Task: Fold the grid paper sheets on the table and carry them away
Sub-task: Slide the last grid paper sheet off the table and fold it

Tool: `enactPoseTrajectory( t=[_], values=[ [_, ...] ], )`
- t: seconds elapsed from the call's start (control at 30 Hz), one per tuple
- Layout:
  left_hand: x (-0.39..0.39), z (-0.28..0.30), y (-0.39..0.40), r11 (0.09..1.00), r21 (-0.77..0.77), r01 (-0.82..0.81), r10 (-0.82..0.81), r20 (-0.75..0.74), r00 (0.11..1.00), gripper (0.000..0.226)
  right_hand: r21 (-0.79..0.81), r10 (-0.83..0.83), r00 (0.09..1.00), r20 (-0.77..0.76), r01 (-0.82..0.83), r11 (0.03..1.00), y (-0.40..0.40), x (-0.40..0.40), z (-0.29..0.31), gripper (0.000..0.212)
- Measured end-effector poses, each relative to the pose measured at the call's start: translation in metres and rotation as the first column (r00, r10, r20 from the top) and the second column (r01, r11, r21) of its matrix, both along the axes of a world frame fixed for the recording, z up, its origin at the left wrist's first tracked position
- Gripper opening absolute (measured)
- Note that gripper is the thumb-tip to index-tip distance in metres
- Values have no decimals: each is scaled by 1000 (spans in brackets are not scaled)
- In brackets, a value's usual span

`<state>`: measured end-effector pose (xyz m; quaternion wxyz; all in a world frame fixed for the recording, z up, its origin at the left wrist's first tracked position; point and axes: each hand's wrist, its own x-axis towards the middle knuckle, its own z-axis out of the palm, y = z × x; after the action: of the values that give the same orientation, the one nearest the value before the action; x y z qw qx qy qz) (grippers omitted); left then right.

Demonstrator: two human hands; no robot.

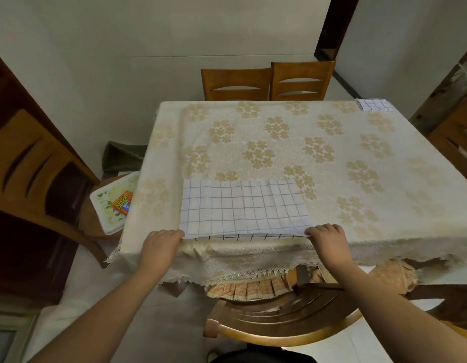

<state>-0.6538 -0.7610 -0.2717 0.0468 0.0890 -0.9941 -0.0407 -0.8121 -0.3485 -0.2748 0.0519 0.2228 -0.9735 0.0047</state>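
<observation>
A white sheet of grid paper (243,208) lies at the near edge of the table (279,137), folded over so a strip of darker grid shows along its front edge. My left hand (161,244) pinches the sheet's near left corner. At the near right corner my right hand (328,239) grips the paper the same way. A second, smaller piece of grid paper (375,104) rests at the table's far right corner.
A cream floral tablecloth covers the table and hangs over its edges. Two wooden chairs (266,79) stand at the far side, another chair (279,318) sits just below me, and one at the left holds a tray (110,203) with an orange box.
</observation>
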Motion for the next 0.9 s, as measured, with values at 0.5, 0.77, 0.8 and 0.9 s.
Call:
enactPoseTrajectory(
  t=[0.5,0.77,0.8,0.9],
  values=[
    [-55,45,-17,762,612,-209,411,-209,887,12,-236,27,985,-168,-67,969,-4,-68,42,14],
    [-109,39,-16,682,617,-394,550,-78,831,37,-355,-32,997,72,55,933,-24,-131,35,18],
    [-118,36,-18,674,605,-423,564,-53,824,36,-369,-46,994,101,80,926,-26,-139,33,19],
    [-140,24,-24,652,589,-478,584,12,812,32,-416,-83,974,209,166,894,-31,-165,24,22]
  ],
)
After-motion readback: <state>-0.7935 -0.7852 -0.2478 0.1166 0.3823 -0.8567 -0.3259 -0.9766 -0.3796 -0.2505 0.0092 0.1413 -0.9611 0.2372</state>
